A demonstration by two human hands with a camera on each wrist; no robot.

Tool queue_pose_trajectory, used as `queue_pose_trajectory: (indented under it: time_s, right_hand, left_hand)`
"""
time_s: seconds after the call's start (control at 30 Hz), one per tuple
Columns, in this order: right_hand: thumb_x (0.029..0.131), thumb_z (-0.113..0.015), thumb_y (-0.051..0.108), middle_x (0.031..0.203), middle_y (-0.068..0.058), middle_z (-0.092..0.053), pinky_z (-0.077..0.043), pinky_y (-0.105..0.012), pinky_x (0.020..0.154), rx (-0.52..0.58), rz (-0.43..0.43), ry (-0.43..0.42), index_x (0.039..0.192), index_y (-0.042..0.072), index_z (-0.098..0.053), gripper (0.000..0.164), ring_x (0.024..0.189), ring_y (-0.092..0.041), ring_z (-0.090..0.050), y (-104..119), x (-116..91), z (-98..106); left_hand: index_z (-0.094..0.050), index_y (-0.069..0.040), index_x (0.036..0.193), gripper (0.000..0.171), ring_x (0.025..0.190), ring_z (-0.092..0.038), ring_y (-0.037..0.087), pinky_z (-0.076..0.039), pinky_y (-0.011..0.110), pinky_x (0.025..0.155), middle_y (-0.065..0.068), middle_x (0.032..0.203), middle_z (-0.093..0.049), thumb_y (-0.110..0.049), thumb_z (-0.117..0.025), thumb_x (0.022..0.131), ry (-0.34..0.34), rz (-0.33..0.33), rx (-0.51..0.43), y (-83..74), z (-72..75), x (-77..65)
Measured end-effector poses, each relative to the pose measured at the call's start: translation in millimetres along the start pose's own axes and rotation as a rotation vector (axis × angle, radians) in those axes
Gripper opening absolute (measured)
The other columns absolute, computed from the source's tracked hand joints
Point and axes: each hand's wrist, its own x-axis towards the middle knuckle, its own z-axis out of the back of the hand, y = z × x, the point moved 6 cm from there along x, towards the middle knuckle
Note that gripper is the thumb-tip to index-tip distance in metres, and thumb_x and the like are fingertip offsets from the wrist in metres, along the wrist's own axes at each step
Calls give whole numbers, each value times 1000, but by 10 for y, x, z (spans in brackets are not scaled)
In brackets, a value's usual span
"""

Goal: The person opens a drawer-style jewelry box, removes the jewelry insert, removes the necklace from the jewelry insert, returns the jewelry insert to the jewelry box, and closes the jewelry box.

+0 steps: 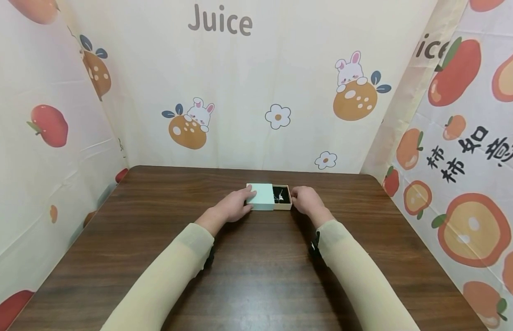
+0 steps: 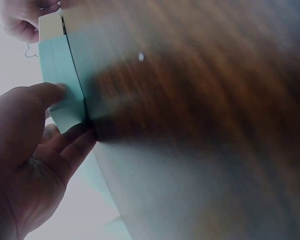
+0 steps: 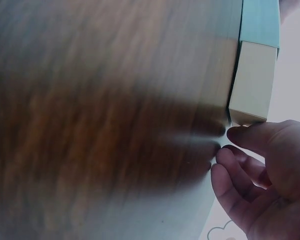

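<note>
A small mint-green slide-out jewelry box (image 1: pixel 260 196) rests on the table. Its cream drawer (image 1: pixel 282 207) stands partly out to the right, showing a black insert with a silver necklace (image 1: pixel 281 196) on it. My left hand (image 1: pixel 236 204) holds the mint sleeve (image 2: pixel 57 60) at its left end, with the thumb (image 2: pixel 52 92) on the front face. At the drawer's outer end is my right hand (image 1: pixel 308 199), its fingers (image 3: pixel 230 187) curled and the thumb (image 3: pixel 247 135) against the end wall; I cannot tell whether it pinches anything.
The brown wood-grain table (image 1: pixel 265 276) reaches out on all sides of the box. Beyond its far edge hangs a pale curtain (image 1: pixel 240 73) with printed rabbits and fruit, and more printed cloth (image 1: pixel 471 184) hangs at both sides.
</note>
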Motion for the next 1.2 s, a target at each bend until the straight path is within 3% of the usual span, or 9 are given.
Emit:
queue_pose_trajectory:
  time_s: [0.57, 1.2]
  right_hand:
    - [106, -62, 11, 108, -15, -78, -59, -51, 98, 0, -18, 3, 105, 4, -78, 17, 99, -33, -67, -64, 8, -23]
    - [102, -61, 7, 100, -13, -76, -58, -51, 94, 2, -14, -14, 97, 5, -75, 15, 94, -34, -66, -145, -22, 7]
  left_hand:
    - [-43, -12, 169, 60, 167, -34, 32, -34, 48, 134, 13, 182, -25, -22, -63, 113, -12, -7, -2, -4, 5, -6]
    - [-44, -12, 169, 60, 167, -33, 32, -34, 48, 135, 13, 182, -25, -22, -63, 113, -12, -6, -5, -3, 10, -20]
